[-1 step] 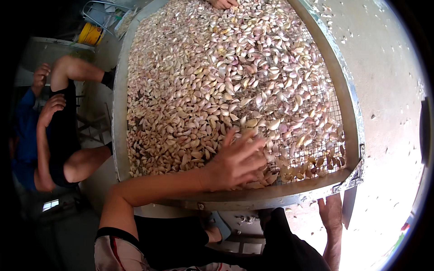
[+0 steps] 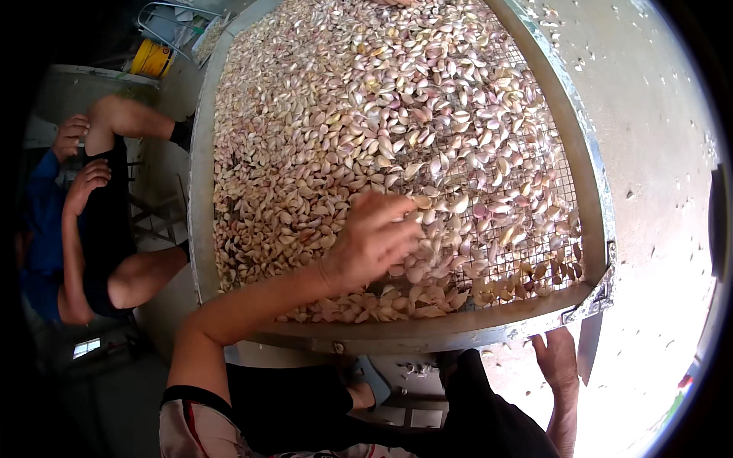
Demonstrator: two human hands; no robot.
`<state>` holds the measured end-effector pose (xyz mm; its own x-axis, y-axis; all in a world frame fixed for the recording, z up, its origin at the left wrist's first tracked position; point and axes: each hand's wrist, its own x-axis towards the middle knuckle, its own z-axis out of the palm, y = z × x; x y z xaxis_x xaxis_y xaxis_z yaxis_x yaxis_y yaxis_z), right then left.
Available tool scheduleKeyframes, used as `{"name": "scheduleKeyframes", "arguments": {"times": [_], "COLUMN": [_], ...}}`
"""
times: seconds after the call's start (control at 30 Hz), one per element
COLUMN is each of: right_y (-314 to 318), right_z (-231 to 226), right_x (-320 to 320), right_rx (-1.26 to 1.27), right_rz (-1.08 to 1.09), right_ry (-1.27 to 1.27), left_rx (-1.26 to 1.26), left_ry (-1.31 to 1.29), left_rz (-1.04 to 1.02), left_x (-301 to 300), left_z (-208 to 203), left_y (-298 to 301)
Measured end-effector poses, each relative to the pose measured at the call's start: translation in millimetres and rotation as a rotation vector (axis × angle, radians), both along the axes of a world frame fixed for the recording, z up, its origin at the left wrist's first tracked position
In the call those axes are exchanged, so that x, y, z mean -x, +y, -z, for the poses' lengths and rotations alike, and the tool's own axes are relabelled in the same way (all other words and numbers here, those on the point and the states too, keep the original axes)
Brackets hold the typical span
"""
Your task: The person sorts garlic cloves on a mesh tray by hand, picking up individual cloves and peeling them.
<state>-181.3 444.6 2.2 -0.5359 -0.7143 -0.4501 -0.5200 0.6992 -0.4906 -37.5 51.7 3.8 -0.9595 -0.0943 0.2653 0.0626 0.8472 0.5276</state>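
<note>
My left hand [image 2: 378, 240] reaches over a layer of garlic cloves [image 2: 328, 145] near the front of a large framed mesh tray [image 2: 427, 336]. Its fingers are bent and apart, somewhat blurred, touching or just above the cloves; none is visibly gripped. Loose cloves lie below and to the right of the fingers. My right hand [image 2: 559, 362] is outside the tray, up against the underside of its front right corner. The thumb shows, but the rim hides the other fingers, so what they do cannot be made out.
Bare wire mesh [image 2: 561, 172] shows along the right side. Another person's hand [image 2: 395, 2] is at the far edge. A seated person [image 2: 84, 206] is to the left, near a yellow bucket [image 2: 153, 58]. Scattered bits dot the pale floor [image 2: 649, 153] on the right.
My left hand has moved left and slightly away from me, uncovering cloves by the front rim. The far person's hand has drawn back toward the top edge. My right hand stays put.
</note>
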Motion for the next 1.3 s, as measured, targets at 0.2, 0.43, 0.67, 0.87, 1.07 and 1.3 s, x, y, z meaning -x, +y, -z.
{"name": "scheduleKeyframes", "arguments": {"times": [0.2,0.43,0.67,0.87,1.07,1.3], "right_y": [-46,-62,-96,-124,-129,-126], "right_z": [-49,-91,-96,-85,-72,-67], "right_x": [-13,-5,-4,-4,-8,-12], "right_rx": [0.175,0.366,0.577,0.699,0.714,0.753], "right_rz": [0.177,0.222,0.045,-0.149,-0.14,-0.206], "right_ry": [-0.636,-0.764,-0.442,-0.152,-0.074,0.024], "left_rx": [0.034,0.001,-1.265,-1.466,-0.449,-0.051], "left_ry": [-0.078,-0.048,-0.271,-0.286,-0.023,-0.109], "left_rz": [-0.354,-0.291,-0.283,-0.208,-0.263,-0.07], "left_x": [82,90,55,41,41,31], "left_z": [18,30,-22,-40,-22,-5], "left_y": [-86,-103,-42,-20,-43,-17]}}
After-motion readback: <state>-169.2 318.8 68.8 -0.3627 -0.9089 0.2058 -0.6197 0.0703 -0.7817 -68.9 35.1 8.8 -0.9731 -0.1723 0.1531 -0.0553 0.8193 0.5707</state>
